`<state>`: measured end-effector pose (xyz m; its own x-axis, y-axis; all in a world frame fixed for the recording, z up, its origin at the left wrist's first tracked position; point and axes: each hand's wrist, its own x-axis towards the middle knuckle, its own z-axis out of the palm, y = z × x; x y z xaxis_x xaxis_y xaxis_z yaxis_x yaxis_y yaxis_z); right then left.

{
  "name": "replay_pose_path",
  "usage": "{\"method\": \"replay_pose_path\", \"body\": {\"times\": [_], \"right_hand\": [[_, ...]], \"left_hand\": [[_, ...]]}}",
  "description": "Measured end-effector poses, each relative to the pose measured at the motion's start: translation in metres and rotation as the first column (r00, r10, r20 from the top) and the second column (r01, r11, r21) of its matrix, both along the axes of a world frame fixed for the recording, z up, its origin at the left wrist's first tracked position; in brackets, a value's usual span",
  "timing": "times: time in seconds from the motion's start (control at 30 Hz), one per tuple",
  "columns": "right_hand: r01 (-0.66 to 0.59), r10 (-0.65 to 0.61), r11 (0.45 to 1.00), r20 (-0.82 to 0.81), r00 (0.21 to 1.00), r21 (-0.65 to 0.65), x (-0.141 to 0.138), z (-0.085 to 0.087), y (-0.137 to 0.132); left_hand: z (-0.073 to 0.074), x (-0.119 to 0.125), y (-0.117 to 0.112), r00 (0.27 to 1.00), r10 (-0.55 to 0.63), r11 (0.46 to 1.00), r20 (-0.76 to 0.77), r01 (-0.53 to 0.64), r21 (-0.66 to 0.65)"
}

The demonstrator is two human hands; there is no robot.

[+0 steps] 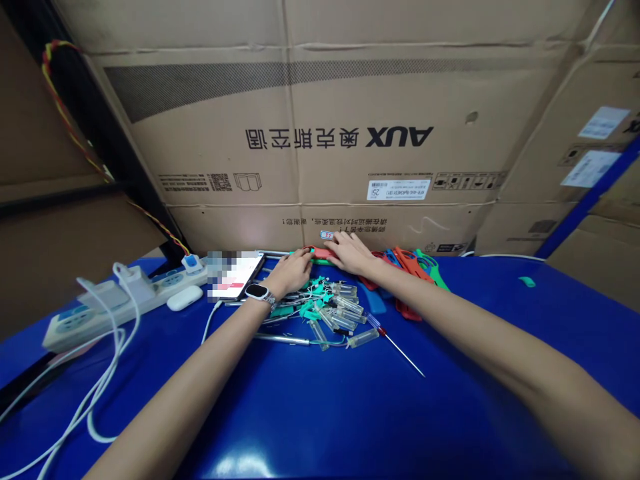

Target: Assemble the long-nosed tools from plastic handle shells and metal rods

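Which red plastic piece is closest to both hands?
The red piece between the left hand and right hand, by the cardboard box; the other red pieces lie farther right, by the right forearm.

A red piece (325,253) lies at the far side of the blue table (320,413), close to the foot of the upright cardboard (250,220). What shows of it is a short, smooth, bright strip running roughly crosswise, with its left end by the fingertips of the left hand (296,269) and its right end under the fingers of the right hand (347,252), so its full outline is hidden. A narrow green piece (324,261) shows along its near edge, also lying crosswise and partly covered; whether the two are joined cannot be told.
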<state>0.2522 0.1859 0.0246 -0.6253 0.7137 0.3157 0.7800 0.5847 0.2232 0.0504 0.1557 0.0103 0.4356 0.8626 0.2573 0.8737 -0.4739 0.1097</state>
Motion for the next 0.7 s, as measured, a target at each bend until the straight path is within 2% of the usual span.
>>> {"method": "replay_pose_path", "body": {"times": [0.23, 0.4, 0.57, 0.7], "right_hand": [[0.075, -0.080, 0.997, -0.189, 0.979, -0.036, 0.021, 0.013, -0.027], [0.227, -0.246, 0.968, -0.224, 0.943, -0.105, 0.041, 0.021, -0.066], [0.379, -0.401, 0.915, -0.197, 0.895, -0.140, 0.045, 0.011, -0.095], [0.455, -0.469, 0.883, -0.170, 0.866, -0.116, 0.040, -0.003, -0.096]], "left_hand": [[0.019, 0.004, -0.030, 1.000, -0.024, 0.999, 0.015, 0.024, 0.029], [0.025, 0.017, -0.055, 0.995, -0.087, 0.995, 0.052, 0.085, 0.050], [0.023, 0.044, -0.064, 0.983, -0.173, 0.985, 0.053, 0.172, 0.028], [0.015, 0.057, -0.062, 0.983, -0.182, 0.983, 0.029, 0.182, 0.018]]}}
